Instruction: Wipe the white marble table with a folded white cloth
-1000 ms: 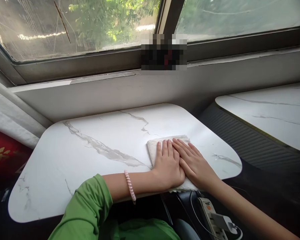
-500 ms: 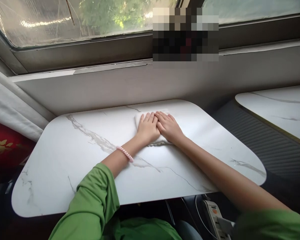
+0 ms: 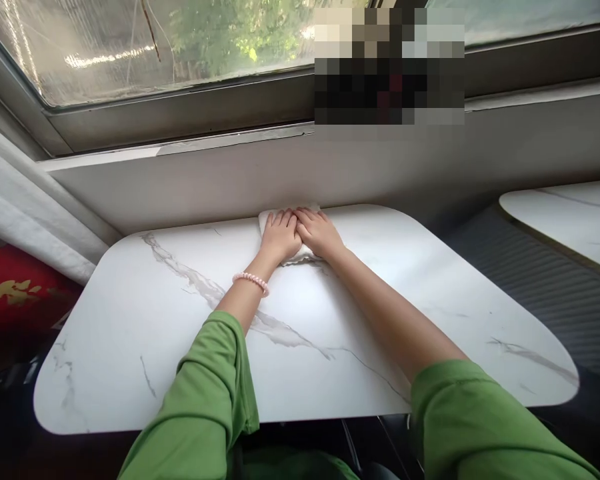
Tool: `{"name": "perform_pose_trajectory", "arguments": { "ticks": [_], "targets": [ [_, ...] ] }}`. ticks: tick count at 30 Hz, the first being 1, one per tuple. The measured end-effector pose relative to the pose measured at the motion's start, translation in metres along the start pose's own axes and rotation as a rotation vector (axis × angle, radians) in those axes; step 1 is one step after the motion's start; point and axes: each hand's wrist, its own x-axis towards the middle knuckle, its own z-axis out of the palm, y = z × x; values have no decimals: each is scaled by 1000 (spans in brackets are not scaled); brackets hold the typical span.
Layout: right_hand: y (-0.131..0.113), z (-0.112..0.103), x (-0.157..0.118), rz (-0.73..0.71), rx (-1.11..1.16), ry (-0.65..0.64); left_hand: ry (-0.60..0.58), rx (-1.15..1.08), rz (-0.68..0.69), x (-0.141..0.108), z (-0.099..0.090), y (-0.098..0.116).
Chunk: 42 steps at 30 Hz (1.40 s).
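A folded white cloth (image 3: 300,256) lies on the white marble-patterned table (image 3: 115,320), close to its far edge by the wall. My left hand (image 3: 281,238) rests flat on the cloth, fingers stretched out and pointing away from me. Beside it, my right hand (image 3: 323,233) also presses flat on the cloth, its fingertips touching the left hand. Most of the cloth is hidden beneath both hands. A pink beaded bracelet (image 3: 251,283) circles my left wrist.
A window frame (image 3: 190,100) and pale wall (image 3: 205,177) run behind the table. A white curtain (image 3: 25,193) hangs at the left above a red item with a gold pattern (image 3: 20,290). Grey ribbed seating (image 3: 510,267) and another marbled table (image 3: 575,217) stand at the right.
Both hands have slid the cloth away from me and slightly left, up to the table's far edge. The view has shifted a little, and my right sleeve now shows more.
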Motion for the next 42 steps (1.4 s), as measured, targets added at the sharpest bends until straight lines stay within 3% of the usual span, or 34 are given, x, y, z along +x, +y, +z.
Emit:
{"name": "perform_pose_trajectory", "arguments": {
  "ticks": [8,19,25,29,36,42],
  "targets": [
    [-12,-8,-16,15,40,-17,-39,40,-1,-19,-4,5],
    [-36,-22,-62,68,306,33,-32,60,82,-76,-14,12],
    [-52,-31,-89,105,355,-74,-64,33,131,-109,-24,14],
    [-64,-47,-116,67,383,-150,-93,26,151,-140,-31,21],
    [-76,-96,-156,-69,527,-246,-142,21,217,-204,-51,39],
    [-89,-107,-174,-132,447,-236,-146,-19,202,-232,-58,45]
  ]
}}
